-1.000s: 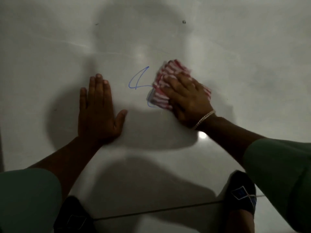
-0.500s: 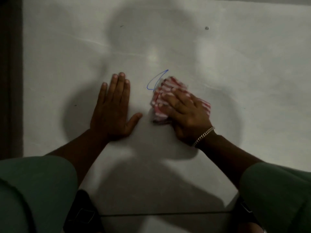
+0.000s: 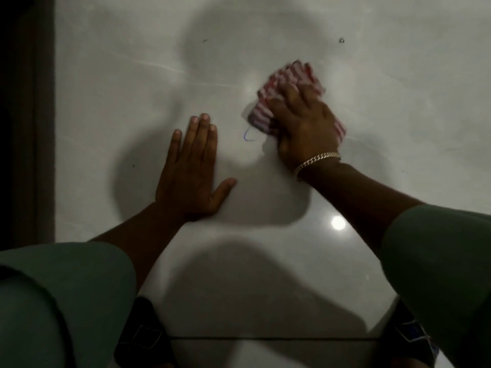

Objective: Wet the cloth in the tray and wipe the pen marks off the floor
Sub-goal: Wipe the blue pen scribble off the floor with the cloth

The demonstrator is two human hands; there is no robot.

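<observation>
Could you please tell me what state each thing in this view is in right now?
cloth: bunched, pressed to the floor under the right hand.
right hand: on the cloth, blurred.
left hand: flat on the floor, fingers spread, empty.
pen mark: short blue curve showing beside the cloth.
floor: glossy, streaked.
bracelet: on the right wrist.

The cloth [image 3: 285, 83] was motion-blurred at its far edge and partly hidden under the right hand [image 3: 305, 120]; the pen mark [image 3: 247, 135] vanished beneath it.
</observation>
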